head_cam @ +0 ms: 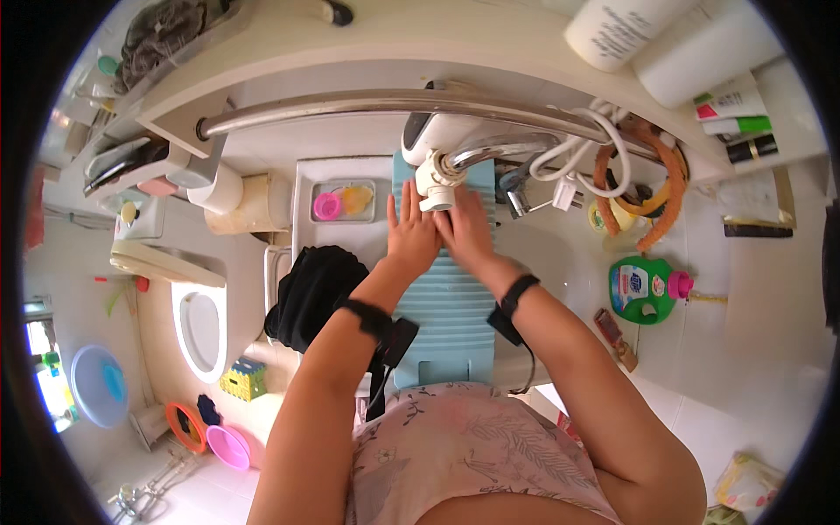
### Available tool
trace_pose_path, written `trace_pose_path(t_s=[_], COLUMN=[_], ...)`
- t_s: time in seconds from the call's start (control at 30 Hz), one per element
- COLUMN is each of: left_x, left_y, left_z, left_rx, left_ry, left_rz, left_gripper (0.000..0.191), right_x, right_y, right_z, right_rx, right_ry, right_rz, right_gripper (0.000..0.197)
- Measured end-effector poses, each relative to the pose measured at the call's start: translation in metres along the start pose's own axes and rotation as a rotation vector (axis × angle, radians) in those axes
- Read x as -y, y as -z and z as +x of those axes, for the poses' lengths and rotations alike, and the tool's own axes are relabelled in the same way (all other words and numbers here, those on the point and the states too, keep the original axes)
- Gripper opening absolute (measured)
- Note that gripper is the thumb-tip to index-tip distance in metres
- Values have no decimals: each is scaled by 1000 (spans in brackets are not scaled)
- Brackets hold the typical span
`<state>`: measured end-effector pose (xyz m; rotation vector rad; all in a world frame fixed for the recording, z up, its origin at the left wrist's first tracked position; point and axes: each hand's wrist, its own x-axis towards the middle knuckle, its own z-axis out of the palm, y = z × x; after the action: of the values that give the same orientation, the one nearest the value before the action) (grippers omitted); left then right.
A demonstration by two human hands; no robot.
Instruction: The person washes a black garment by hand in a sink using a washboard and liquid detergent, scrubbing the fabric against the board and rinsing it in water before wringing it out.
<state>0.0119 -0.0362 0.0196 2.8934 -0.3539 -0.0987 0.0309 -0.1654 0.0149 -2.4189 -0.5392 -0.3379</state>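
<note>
My left hand (412,231) lies flat with its fingers spread above the upper part of a light blue plastic washboard (443,308). Beside it, touching near the thumbs, is my right hand (470,231), its fingers stretched forward. Neither hand shows anything in it. The white nozzle of the faucet (438,185) hangs over them and hides some fingertips of the right hand. To the left sits a clear soap dish (367,213) with a pink round piece (327,206) and a yellowish soap bar (356,199). Black cloth (318,295) is bunched beside my left forearm.
A metal rail (394,102) crosses above the sink, under a shelf. On the right stand a green detergent bottle (646,289) with a pink cap and a brush (615,338). A white cable with a plug (566,192) hangs near the faucet. Left is a toilet (200,328).
</note>
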Motion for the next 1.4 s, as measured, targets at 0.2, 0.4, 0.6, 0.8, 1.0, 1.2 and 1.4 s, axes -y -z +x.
trace_pose_path(t_s=[0.2, 0.4, 0.6, 0.8, 1.0, 1.2, 1.4], left_x=[23, 19, 23, 30, 23, 16, -11], left_y=[65, 73, 79, 74, 78, 72, 61], left_z=[-88, -120, -128, -131, -124, -111, -41], left_rx=[90, 167, 182, 186, 197, 163, 20], left_ry=[-194, -103, -107, -78, -122, -159, -296], left_rz=[-430, -694, -634, -637, -629, -710, -576], left_gripper=[60, 45, 44, 44, 45, 65, 98], right_x=[6, -110, -75, -71, -87, -50, -7], right_y=[79, 21, 25, 3, 22, 97, 109], right_z=[-100, -183, -174, -191, -189, -123, -54], right_rx=[77, 276, 673, 777, 659, -9, 194], right_ry=[-64, -769, -400, -435, -790, -675, -263], right_rz=[199, -24, -421, -412, 98, 597, 726], right_gripper=[30, 35, 34, 34, 45, 31, 48])
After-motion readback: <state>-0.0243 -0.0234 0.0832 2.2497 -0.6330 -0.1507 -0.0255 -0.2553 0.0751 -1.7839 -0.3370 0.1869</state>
